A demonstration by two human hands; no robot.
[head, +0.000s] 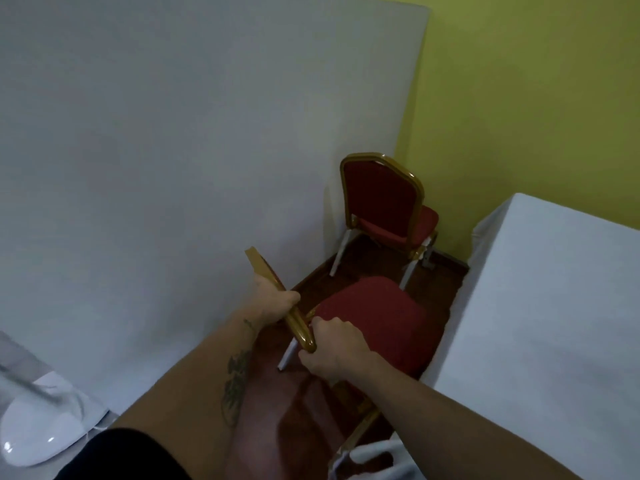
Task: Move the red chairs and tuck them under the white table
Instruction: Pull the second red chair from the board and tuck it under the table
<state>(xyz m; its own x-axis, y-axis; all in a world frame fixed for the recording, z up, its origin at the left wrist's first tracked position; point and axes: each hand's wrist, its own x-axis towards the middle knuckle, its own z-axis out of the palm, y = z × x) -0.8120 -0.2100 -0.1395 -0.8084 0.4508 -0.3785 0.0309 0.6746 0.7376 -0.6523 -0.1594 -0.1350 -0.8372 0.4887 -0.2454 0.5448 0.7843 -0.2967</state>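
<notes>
A red chair (374, 313) with a gold frame stands right in front of me, its seat partly under the cloth edge of the white table (540, 306) on the right. My left hand (273, 301) grips the top of its gold backrest frame. My right hand (334, 348) holds the same backrest at its near corner. A second red chair (384, 199) stands farther back in the corner, facing right, apart from the table.
A large white panel (173, 168) lines the left side. A yellow-green wall (519, 98) closes the back. A white lamp base (38, 427) sits on the floor at the lower left. The brown floor (349, 268) forms a narrow aisle between panel and table.
</notes>
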